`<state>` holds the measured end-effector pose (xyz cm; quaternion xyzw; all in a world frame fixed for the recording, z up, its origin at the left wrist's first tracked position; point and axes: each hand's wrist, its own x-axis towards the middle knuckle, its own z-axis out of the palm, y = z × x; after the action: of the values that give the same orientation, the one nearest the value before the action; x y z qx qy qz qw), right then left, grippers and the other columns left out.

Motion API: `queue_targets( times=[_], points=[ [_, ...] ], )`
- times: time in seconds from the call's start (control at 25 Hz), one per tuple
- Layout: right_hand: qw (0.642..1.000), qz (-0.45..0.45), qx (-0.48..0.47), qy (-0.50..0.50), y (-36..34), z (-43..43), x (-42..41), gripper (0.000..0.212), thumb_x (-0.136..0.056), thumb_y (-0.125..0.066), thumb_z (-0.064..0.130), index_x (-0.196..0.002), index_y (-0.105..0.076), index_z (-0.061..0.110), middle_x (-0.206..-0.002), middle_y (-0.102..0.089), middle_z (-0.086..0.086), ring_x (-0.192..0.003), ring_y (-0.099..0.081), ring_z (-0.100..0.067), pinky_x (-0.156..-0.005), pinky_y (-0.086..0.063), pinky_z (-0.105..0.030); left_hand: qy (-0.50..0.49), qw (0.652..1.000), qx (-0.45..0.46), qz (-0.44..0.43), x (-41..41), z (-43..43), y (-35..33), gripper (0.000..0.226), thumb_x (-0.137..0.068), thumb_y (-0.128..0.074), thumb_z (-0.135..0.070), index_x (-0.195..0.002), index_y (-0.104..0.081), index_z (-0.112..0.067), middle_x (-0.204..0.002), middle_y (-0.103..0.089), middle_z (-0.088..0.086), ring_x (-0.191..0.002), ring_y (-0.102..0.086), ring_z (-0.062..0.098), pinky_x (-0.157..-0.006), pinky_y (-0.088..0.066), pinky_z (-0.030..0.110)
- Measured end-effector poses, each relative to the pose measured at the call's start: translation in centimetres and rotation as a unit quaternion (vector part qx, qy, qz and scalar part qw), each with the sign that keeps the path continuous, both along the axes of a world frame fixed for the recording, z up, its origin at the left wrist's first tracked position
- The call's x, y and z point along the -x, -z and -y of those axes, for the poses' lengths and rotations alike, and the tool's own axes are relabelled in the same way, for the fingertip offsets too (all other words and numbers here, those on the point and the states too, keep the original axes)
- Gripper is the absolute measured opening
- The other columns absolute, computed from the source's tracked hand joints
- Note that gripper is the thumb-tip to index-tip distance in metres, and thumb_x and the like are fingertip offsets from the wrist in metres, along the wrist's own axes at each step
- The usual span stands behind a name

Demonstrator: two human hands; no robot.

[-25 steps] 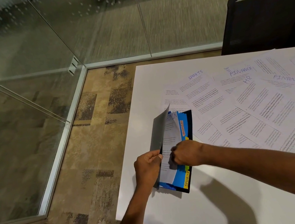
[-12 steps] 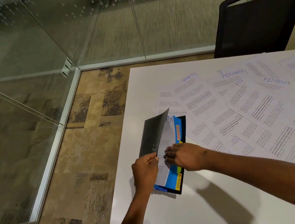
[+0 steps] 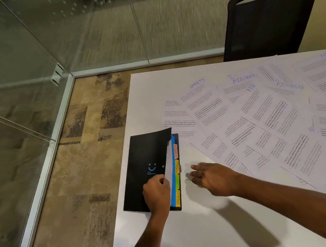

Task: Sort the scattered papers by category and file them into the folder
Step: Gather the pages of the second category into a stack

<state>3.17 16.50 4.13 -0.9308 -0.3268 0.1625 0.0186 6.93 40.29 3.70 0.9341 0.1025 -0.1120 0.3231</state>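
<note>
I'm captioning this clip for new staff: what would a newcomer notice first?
The black folder with coloured tabs, at the left edge of the table, its cover gripped by the left hand. Right of it, the open right hand, then white papers headed SPORTS, FINANCE and HR spread across the table.

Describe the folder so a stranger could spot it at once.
On the white table, look to the left edge, beside the scattered papers. The folder lies there, its cover held by the left hand. Unlike the papers, it is black with coloured tabs.
</note>
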Motion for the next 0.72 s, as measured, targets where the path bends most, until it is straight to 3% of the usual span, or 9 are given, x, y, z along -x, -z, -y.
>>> queue_targets(
  times=[0.32, 0.52, 0.72],
  points=[
    [0.999, 0.013, -0.016, 0.032, 3.5, 2.7, 3.0, 0.039, -0.08, -0.083, 0.012, -0.119, -0.077, 0.016, -0.133, -0.074, -0.006, -0.127, -0.069, -0.031, -0.108, -0.054, -0.038, 0.066, 0.994, -0.09, -0.014, -0.3, 1.1, 3.8, 0.022, -0.104, -0.068, -0.032, -0.093, -0.069, -0.013, -0.1, -0.078, 0.005, -0.084, -0.077, 0.018, -0.071, -0.064, 0.028],
    [0.995, 0.043, -0.07, 0.049, 4.2, 3.7, 4.2, 0.034, -0.072, -0.084, 0.009, -0.104, -0.076, 0.018, -0.112, -0.077, -0.002, -0.113, -0.072, -0.026, -0.097, -0.058, -0.032, 0.134, 0.97, -0.201, 0.007, 0.2, 1.3, 5.1, 0.027, -0.107, -0.061, -0.04, -0.112, -0.071, -0.016, -0.108, -0.073, 0.002, -0.095, -0.073, 0.014, -0.074, -0.061, 0.026],
    [0.996, 0.046, -0.048, 0.058, 5.4, 5.0, 5.5, 0.042, -0.079, -0.075, 0.01, -0.12, -0.076, 0.018, -0.12, -0.075, -0.001, -0.115, -0.068, -0.023, -0.098, -0.056, -0.031, 0.137, 0.969, -0.203, 0.027, 0.5, 2.0, 5.5, 0.03, -0.1, -0.073, -0.037, -0.121, -0.068, -0.015, -0.114, -0.068, 0.003, -0.108, -0.066, 0.018, -0.074, -0.063, 0.031]
  ],
)
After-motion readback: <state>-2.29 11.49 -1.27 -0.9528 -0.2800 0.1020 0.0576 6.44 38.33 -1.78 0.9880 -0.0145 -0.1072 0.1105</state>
